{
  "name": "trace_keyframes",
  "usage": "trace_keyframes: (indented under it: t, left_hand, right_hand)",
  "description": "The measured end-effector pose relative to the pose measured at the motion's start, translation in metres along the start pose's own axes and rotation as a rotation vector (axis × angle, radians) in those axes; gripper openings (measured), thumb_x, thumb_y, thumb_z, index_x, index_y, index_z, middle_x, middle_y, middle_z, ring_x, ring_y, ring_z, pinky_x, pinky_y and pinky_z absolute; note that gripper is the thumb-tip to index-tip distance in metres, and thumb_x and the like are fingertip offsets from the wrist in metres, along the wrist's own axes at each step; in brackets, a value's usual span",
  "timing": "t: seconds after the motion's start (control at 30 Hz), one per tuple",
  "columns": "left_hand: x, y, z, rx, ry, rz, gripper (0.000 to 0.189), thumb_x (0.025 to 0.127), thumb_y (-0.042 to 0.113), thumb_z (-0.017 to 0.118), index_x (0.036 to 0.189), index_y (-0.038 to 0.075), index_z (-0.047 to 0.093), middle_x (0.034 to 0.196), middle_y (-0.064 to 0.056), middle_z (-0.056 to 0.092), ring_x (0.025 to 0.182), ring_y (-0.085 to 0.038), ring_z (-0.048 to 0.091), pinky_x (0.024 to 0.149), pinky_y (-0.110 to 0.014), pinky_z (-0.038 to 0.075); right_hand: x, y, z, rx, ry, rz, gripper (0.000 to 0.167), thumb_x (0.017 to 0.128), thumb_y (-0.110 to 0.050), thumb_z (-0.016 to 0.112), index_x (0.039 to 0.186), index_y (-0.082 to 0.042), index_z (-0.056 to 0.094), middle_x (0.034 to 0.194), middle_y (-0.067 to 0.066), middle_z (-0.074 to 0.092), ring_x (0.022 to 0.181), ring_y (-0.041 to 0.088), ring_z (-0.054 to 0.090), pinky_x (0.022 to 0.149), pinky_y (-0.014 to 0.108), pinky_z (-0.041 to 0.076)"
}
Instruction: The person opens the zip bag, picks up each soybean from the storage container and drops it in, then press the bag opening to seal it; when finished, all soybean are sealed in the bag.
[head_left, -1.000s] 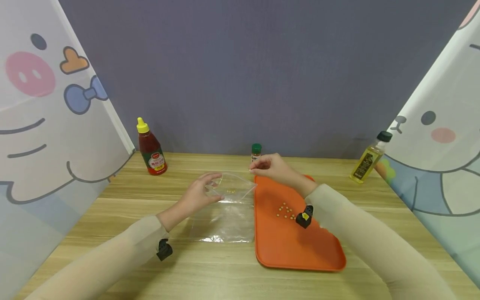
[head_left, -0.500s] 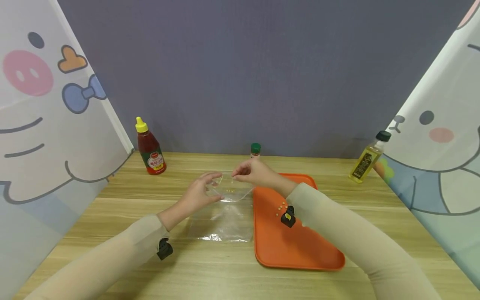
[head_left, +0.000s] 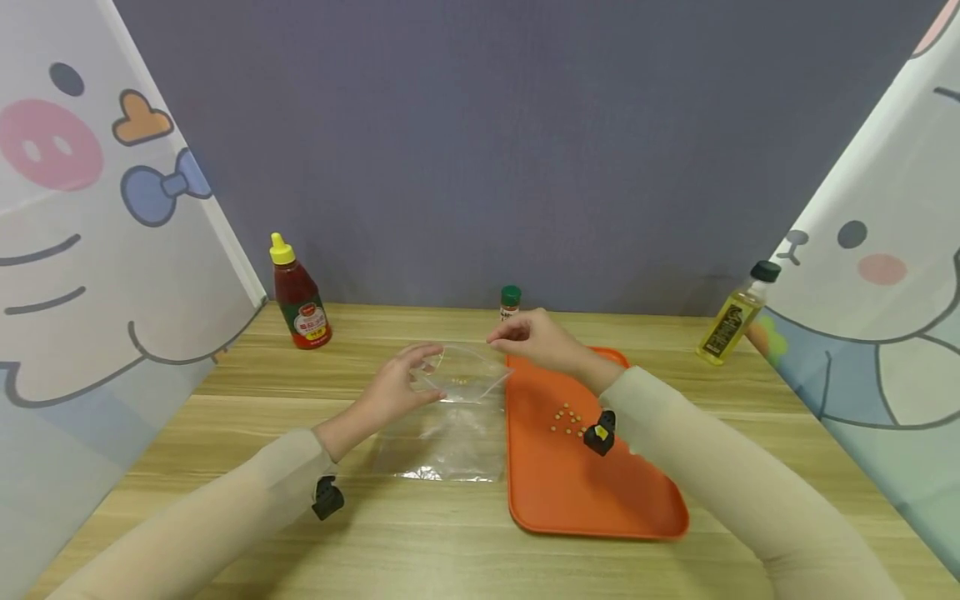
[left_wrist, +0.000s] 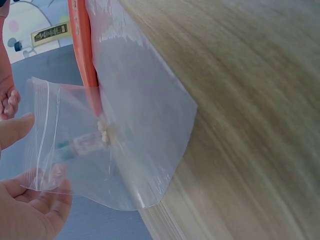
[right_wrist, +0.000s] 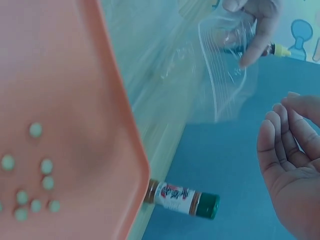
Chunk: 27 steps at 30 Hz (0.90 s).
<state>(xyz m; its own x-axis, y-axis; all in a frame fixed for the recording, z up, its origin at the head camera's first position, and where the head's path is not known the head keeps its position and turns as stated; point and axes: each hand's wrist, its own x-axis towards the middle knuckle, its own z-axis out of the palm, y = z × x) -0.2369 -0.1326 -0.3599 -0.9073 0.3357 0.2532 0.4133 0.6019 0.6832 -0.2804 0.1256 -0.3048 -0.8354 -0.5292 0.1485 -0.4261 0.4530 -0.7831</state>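
Note:
My left hand (head_left: 397,385) holds up the mouth of a clear zip-lock bag (left_wrist: 145,100), thumb and fingers spread apart at its rim. Inside the bag sit several small pale-yellow, bean-like pieces (left_wrist: 103,132). Just right of the bag's mouth hovers my right hand (head_left: 542,340), clear of the plastic. Its fingers bend loosely, thumb tip near the index tip, and nothing shows between them in the right wrist view. More of the round pale pieces (head_left: 567,417) lie scattered on an orange tray (head_left: 585,500) below the right forearm, which hides part of the tray.
At the back left stands a red sauce bottle (head_left: 302,304) with a yellow cap. A small green-capped jar (right_wrist: 175,197) stands behind the tray. To the right is an oil bottle (head_left: 731,321). A grey panel (head_left: 480,167) closes off the table's far side.
The right hand, with a small pale piece at its fingertips, moved left over the bag's mouth, then came back right without a visible piece. The left hand kept its hold on the bag.

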Motion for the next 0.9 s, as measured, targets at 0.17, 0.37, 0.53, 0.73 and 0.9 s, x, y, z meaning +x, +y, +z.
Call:
trace_keyframes:
  t: [0.17, 0.37, 0.53, 0.73, 0.9]
  left_hand:
    - [-0.001, -0.001, 0.000, 0.006, 0.003, 0.004, 0.071, 0.076, 0.012, 0.081, 0.139, 0.005, 0.050, 0.144, -0.013, 0.048, 0.111, -0.030, 0.061, 0.092, -0.047, 0.053]
    - [-0.003, -0.002, 0.000, 0.011, 0.004, -0.001, 0.071, 0.076, 0.011, 0.081, 0.139, 0.005, 0.050, 0.143, -0.014, 0.049, 0.111, -0.030, 0.061, 0.093, -0.049, 0.053]
    - [-0.003, -0.001, 0.001, 0.013, 0.019, 0.003, 0.070, 0.076, 0.010, 0.081, 0.138, 0.006, 0.050, 0.141, -0.014, 0.051, 0.110, -0.030, 0.061, 0.093, -0.047, 0.053]
    - [-0.003, -0.001, 0.000, 0.021, 0.034, 0.012, 0.072, 0.074, 0.009, 0.082, 0.139, 0.007, 0.050, 0.142, -0.013, 0.050, 0.110, -0.031, 0.061, 0.093, -0.047, 0.053]
    - [-0.003, 0.000, -0.002, 0.025, 0.041, 0.019, 0.073, 0.073, 0.007, 0.082, 0.139, 0.006, 0.049, 0.143, -0.013, 0.050, 0.109, -0.030, 0.062, 0.093, -0.047, 0.053]
  right_hand:
    - [-0.009, 0.008, -0.011, 0.010, 0.009, 0.022, 0.018, 0.091, -0.017, 0.068, 0.104, -0.006, 0.073, 0.107, 0.015, 0.071, 0.092, 0.021, 0.067, 0.083, 0.033, 0.056]
    - [-0.020, 0.017, -0.019, -0.006, 0.014, 0.093, 0.021, 0.091, -0.020, 0.068, 0.107, -0.008, 0.072, 0.104, 0.014, 0.072, 0.094, 0.022, 0.067, 0.083, 0.033, 0.056]
    - [-0.029, 0.026, -0.026, -0.023, 0.028, 0.122, 0.021, 0.090, -0.017, 0.068, 0.108, -0.006, 0.071, 0.101, 0.013, 0.072, 0.093, 0.029, 0.066, 0.077, 0.031, 0.054]
    - [-0.041, 0.035, -0.035, -0.086, 0.028, 0.156, 0.024, 0.091, -0.020, 0.068, 0.110, -0.006, 0.070, 0.104, 0.010, 0.072, 0.094, 0.019, 0.066, 0.085, 0.036, 0.056]
    - [-0.053, 0.046, -0.041, -0.076, 0.016, 0.171, 0.023, 0.091, -0.019, 0.068, 0.108, -0.005, 0.070, 0.105, 0.011, 0.071, 0.091, 0.018, 0.066, 0.082, 0.037, 0.057]
